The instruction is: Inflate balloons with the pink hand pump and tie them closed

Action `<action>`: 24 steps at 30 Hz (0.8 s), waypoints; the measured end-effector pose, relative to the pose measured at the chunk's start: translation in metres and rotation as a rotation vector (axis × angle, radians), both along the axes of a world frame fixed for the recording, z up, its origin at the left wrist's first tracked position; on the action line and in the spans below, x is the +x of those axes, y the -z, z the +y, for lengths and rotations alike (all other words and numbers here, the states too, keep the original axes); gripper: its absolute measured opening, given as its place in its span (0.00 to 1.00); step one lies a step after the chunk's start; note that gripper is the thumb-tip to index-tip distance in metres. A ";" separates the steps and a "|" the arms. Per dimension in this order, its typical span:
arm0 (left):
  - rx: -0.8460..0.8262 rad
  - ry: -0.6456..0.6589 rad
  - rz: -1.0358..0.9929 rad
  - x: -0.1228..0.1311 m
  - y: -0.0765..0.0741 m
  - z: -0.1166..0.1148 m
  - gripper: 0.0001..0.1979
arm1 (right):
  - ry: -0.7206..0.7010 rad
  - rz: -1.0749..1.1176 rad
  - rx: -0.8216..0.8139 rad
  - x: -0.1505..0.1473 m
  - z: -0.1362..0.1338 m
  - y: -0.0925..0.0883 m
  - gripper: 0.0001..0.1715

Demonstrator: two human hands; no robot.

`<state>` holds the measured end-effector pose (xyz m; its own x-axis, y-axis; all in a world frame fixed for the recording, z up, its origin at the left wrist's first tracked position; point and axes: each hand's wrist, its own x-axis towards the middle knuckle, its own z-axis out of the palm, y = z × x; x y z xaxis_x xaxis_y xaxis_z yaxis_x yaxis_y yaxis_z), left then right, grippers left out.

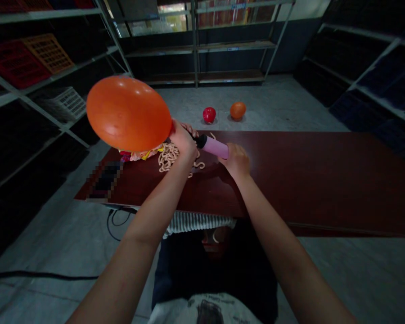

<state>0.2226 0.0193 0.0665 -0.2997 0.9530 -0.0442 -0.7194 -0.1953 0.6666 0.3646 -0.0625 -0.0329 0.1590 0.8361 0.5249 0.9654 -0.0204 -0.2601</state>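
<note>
A large, inflated orange balloon [128,112] extends to the left from my left hand [184,139], whose fingers are closed around its neck, at the black nozzle end of a balloon pump. My right hand [238,161] is wrapped around the other end of this pink hand pump [216,147]. The pump slants above the table [307,180]. Beneath my left hand lies a heap of beige, curled S-shaped pieces [168,157], partly hidden by my forearm. Limp, uninflated balloons [145,155] in several colours lie below the big balloon.
A red balloon [209,115] and a smaller orange balloon [238,110] rest on the floor behind the table. Shelving with crates [47,53] stands at the left, with more racks at the back and right. Black cables [113,227] hang at the table's left front.
</note>
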 end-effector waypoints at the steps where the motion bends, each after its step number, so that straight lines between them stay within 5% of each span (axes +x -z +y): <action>1: 0.003 -0.013 -0.007 -0.009 -0.002 -0.001 0.19 | -0.008 -0.033 -0.009 -0.002 -0.002 0.000 0.19; 9: -0.049 -0.107 -0.031 -0.093 -0.007 -0.012 0.16 | -0.074 -0.256 -0.026 -0.008 -0.016 -0.003 0.18; 15: -0.055 -0.176 -0.035 -0.147 -0.026 -0.016 0.15 | -0.123 -0.303 -0.048 -0.015 -0.016 -0.007 0.18; 19: -0.028 -0.238 -0.030 -0.147 -0.041 -0.009 0.17 | -0.168 -0.232 -0.056 -0.018 -0.012 -0.007 0.18; 24: 0.058 -0.265 0.011 -0.102 -0.052 0.007 0.20 | -0.106 -0.064 -0.035 -0.009 -0.009 -0.005 0.16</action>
<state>0.1209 0.0258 0.1182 -0.5395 0.8419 0.0134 -0.6304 -0.4144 0.6564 0.3559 -0.0712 -0.0277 0.0357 0.8643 0.5018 0.9772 0.0749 -0.1985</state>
